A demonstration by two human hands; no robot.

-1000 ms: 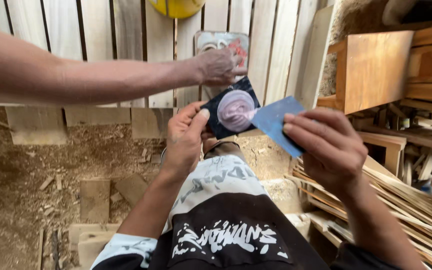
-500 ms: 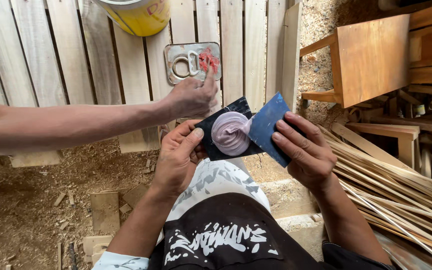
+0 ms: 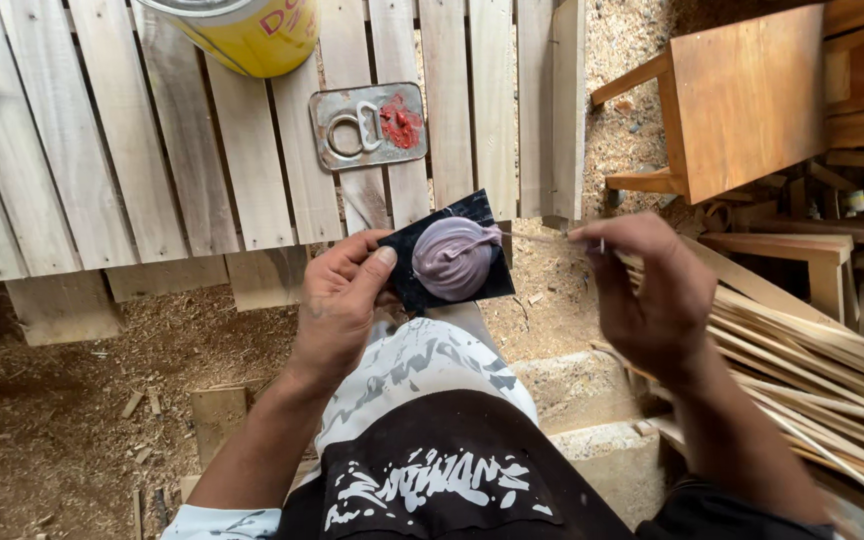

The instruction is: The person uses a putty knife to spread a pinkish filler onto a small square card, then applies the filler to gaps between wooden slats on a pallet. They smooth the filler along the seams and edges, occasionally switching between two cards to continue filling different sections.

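My left hand (image 3: 337,300) holds a small black card (image 3: 407,270) from its left edge, thumb on top. A mound of purple-grey putty (image 3: 452,258) sits on the card. My right hand (image 3: 647,295) is pinched on a thin stick (image 3: 542,237), and the stick's tip touches the right side of the putty. Both hands are above my knee, in front of a slatted wooden platform (image 3: 112,170).
On the platform lie a flat metal can lid (image 3: 352,150) with a dab of red paste (image 3: 400,120) and a yellow can (image 3: 247,35). A wooden stool (image 3: 742,100) stands at the right, with a pile of thin wooden strips (image 3: 812,380) below it. Sawdust covers the ground.
The other person's arm that reached to the red paste has withdrawn to the left. The blue card is gone from my right hand, which now holds a thin stick against the putty.
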